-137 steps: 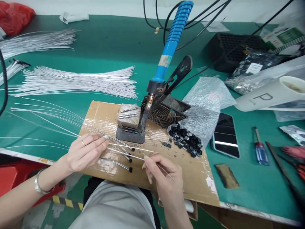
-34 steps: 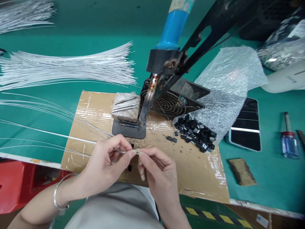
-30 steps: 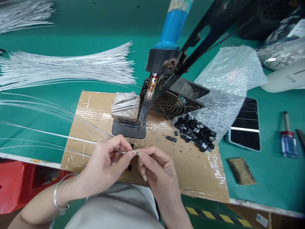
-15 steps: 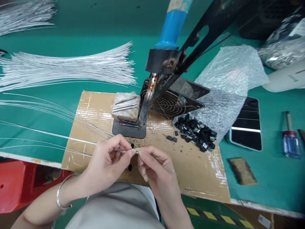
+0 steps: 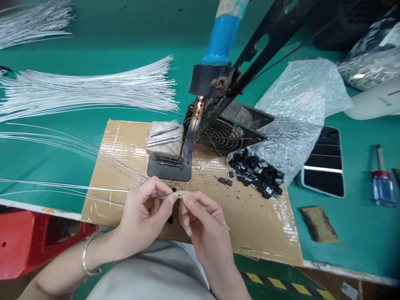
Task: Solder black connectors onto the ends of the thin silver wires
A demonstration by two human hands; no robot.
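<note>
both grips' pinch point hidden; wire [image 5: 215, 214] faint

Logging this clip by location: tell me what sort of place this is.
Most likely a small electronics assembly bench in a workshop. A soldering iron stands in its holder, bundles of thin white wires lie on the green mat, and small black parts are piled on the cardboard.
</note>
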